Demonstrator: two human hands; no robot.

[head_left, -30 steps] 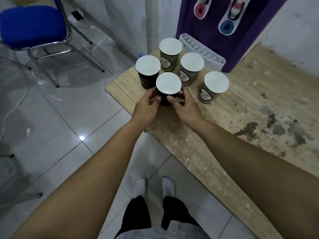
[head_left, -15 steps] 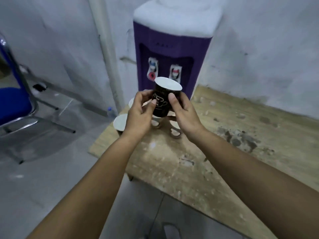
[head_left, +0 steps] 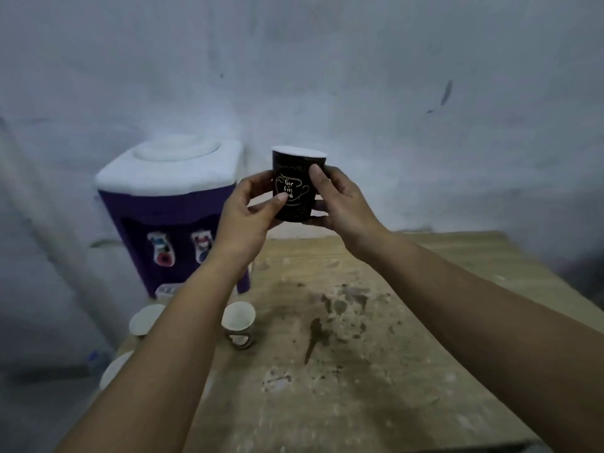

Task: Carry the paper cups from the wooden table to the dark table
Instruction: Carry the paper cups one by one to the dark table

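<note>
I hold a black paper cup (head_left: 295, 184) with gold print upright in the air, well above the wooden table (head_left: 376, 371). My left hand (head_left: 243, 220) grips its left side and my right hand (head_left: 340, 204) grips its right side. Three more paper cups stay on the table's left end: one (head_left: 238, 325) just right of my left forearm, another (head_left: 145, 320) left of it, and a third (head_left: 114, 369) at the table's corner, partly hidden by my arm. The dark table is not in view.
A purple water dispenser (head_left: 173, 204) with a white top stands at the table's far left end against the grey wall (head_left: 392, 76). The wooden top is stained with dark blotches (head_left: 340, 308) near its middle.
Both hands took hold of the nearest cup on the table and lifted it up to chest height. My view has tilted up from the floor toward the wall.
</note>
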